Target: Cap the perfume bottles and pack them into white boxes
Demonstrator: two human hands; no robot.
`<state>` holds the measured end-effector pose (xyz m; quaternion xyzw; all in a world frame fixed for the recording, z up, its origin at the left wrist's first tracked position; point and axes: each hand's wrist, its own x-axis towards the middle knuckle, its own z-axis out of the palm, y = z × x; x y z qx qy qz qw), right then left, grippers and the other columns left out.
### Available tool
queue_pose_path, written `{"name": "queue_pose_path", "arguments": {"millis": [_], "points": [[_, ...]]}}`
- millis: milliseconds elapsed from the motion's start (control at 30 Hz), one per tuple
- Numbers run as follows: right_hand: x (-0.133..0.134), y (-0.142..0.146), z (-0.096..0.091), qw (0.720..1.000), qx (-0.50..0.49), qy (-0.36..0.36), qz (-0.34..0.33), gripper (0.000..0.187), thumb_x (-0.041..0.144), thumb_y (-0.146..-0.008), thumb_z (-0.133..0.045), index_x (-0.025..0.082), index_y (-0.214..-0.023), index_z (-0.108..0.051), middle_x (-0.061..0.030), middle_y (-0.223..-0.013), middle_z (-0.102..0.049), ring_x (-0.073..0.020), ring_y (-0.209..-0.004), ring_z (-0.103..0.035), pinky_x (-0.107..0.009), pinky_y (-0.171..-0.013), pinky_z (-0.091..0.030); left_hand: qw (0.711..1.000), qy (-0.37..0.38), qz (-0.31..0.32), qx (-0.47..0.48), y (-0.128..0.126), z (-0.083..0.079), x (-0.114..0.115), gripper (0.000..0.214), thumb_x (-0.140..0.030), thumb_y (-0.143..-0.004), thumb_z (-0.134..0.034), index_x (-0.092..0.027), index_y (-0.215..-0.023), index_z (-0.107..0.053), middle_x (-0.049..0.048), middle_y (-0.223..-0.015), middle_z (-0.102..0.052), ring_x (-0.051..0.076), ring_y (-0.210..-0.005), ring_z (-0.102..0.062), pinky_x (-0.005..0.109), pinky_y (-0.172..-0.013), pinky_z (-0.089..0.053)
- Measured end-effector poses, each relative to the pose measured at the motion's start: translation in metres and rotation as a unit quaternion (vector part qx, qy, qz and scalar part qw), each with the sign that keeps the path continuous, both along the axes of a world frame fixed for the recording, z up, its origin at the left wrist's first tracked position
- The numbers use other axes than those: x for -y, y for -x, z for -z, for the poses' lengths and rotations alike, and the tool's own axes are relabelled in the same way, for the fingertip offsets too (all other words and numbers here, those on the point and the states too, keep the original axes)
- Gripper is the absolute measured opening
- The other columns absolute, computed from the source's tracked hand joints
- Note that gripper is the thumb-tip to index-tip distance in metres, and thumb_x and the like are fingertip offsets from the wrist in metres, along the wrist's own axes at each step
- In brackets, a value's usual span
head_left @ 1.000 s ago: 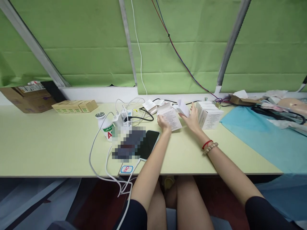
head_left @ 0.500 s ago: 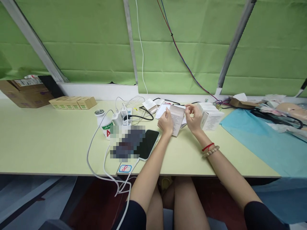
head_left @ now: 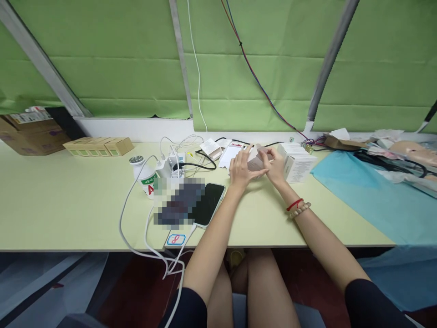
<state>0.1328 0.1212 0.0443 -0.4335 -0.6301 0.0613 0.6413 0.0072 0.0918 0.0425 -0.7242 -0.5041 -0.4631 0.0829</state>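
Note:
A small light cardboard carton [head_left: 255, 160] is between my two hands above the table, partly hidden by the fingers. My left hand [head_left: 241, 169] holds it from the left side, with fingers raised along it and the thumb stretched out toward my right hand. My right hand [head_left: 275, 167] pinches the carton's upper right part with thumb and forefinger. Just right of that hand stands a group of white printed cartons [head_left: 301, 167]. Behind my left hand lie a white sheet [head_left: 229, 156] and a small open white box [head_left: 210, 149].
A phone [head_left: 210, 204] lies left of my left forearm, beside a blurred-out patch. Further left are a white bottle [head_left: 143, 175], a power strip with chargers [head_left: 169, 166] and brown boxes [head_left: 99, 146]. Blue cloth [head_left: 355, 196] covers the right side. White cables hang over the front edge.
The carton has tipped from upright to a more slanted pose. My left hand has opened from a closed grip to raised fingers with the thumb out. My right hand has shifted slightly toward the carton.

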Motion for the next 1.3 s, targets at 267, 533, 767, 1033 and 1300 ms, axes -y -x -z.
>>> {"name": "queue_pose_path", "arguments": {"millis": [267, 533, 767, 1033, 1300], "points": [[0.002, -0.013, -0.011, 0.985, -0.097, -0.092, 0.107, 0.038, 0.053, -0.088, -0.039, 0.019, -0.088, -0.054, -0.0069, -0.087, -0.059, -0.0198, -0.084, -0.059, -0.037, -0.081, -0.047, 0.991, 0.029, -0.096, -0.085, -0.002, 0.007, -0.002, 0.068, -0.035, -0.082, -0.057, -0.030, -0.144, -0.029, 0.0094, -0.115, -0.055, 0.026, -0.107, -0.050, 0.036, -0.098, -0.034], [-0.014, -0.052, -0.022, 0.922, -0.256, -0.186, 0.223, 0.052, 0.058, -0.091, -0.014, 0.020, -0.116, -0.037, -0.0159, -0.111, -0.049, -0.0255, -0.106, -0.055, -0.048, -0.086, -0.047, 0.975, -0.029, -0.202, 0.086, 0.007, 0.005, -0.006, 0.057, -0.009, -0.087, -0.033, -0.027, -0.142, -0.034, 0.0107, -0.127, -0.050, 0.024, -0.122, -0.043, 0.042, -0.106, -0.029], [-0.033, -0.040, 0.001, 0.970, -0.225, -0.021, 0.087, 0.057, 0.064, -0.088, -0.010, 0.028, -0.130, -0.018, -0.0115, -0.100, -0.053, -0.0215, -0.074, -0.063, -0.036, -0.050, -0.051, 0.991, 0.033, -0.127, 0.005, -0.006, 0.012, -0.004, 0.054, -0.008, -0.074, -0.050, -0.021, -0.127, -0.052, 0.0118, -0.130, -0.049, 0.029, -0.129, -0.036, 0.048, -0.110, -0.024], [-0.028, -0.020, 0.009, 0.973, -0.212, 0.059, 0.064, 0.063, 0.068, -0.086, -0.017, 0.019, -0.124, -0.030, -0.0033, -0.070, -0.056, -0.0191, -0.049, -0.060, -0.030, -0.043, -0.044, 0.983, 0.166, -0.007, -0.082, -0.032, 0.021, 0.005, 0.033, -0.028, -0.085, -0.042, -0.016, -0.067, -0.066, 0.0123, -0.068, -0.064, 0.025, -0.081, -0.059, 0.040, -0.086, -0.040], [-0.010, -0.010, 0.009, 0.982, -0.171, 0.066, 0.053, 0.051, 0.055, -0.086, -0.037, 0.018, -0.121, -0.039, -0.0085, -0.085, -0.063, -0.0186, -0.061, -0.062, -0.031, -0.049, -0.048, 0.977, 0.214, 0.018, 0.002, -0.018, 0.030, -0.007, 0.039, -0.010, -0.080, -0.042, -0.015, -0.118, -0.050, 0.0142, -0.108, -0.062, 0.027, -0.107, -0.057, 0.043, -0.095, -0.039]]}}
